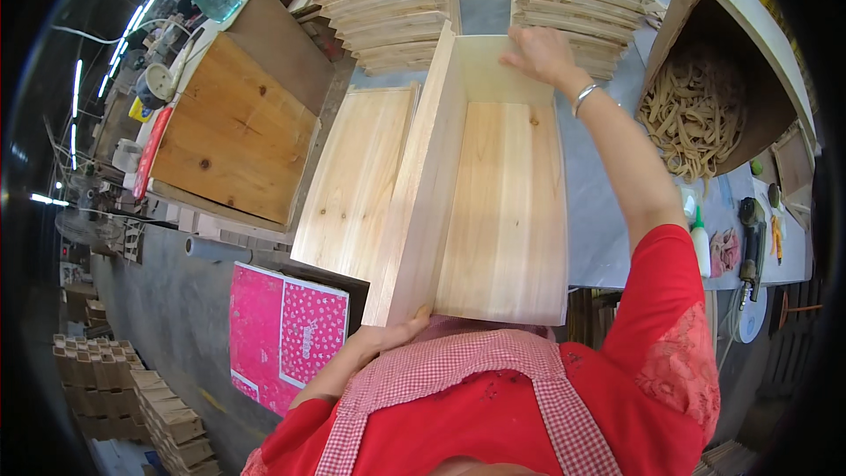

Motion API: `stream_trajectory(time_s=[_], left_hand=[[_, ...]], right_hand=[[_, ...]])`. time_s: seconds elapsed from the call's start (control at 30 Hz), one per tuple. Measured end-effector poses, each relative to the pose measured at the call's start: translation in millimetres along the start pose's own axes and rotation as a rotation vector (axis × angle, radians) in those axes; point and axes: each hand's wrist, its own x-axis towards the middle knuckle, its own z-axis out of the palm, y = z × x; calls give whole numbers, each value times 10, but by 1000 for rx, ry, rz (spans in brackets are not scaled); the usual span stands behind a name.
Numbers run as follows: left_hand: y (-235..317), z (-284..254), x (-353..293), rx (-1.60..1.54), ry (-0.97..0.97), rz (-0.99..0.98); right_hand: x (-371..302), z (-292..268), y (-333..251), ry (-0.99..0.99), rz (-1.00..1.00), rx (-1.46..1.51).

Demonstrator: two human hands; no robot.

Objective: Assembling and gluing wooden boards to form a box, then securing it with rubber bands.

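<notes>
A pale wooden box (504, 220) is in front of me, its near end close to my apron. I see its floor, its tall left wall and its far end wall; a right wall does not show. My right hand (542, 55) reaches across and grips the top edge at the far end's right corner. At the near end, my left hand (398, 331) holds the bottom corner of the left wall, with some fingers hidden. Left of the box, a flat wooden panel (352, 181) lies on the grey worktable (595, 211).
Stacks of thin boards (388, 9) rise behind the box. A container of rubber bands (692, 115) lies tipped at right, near a glue bottle (701, 247) and a dark air tool (752, 234). At left are a brown wooden case (238, 132) and a pink carton (286, 330).
</notes>
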Motion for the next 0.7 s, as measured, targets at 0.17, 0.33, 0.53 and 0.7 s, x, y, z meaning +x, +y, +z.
stream_trajectory(time_s=[0.17, 0.33, 0.53, 0.7], left_hand=[[-221, 78, 198, 33, 250, 482], [-306, 84, 262, -57, 242, 654], [-697, -173, 333, -309, 17, 684], [-272, -559, 318, -414, 103, 771]], right_hand=[[-75, 182, 28, 64, -34, 60], [-509, -306, 187, 992, 243, 657], [-1139, -1706, 1163, 1265, 482, 1218], [-1108, -2053, 1547, 1544, 546, 1180]])
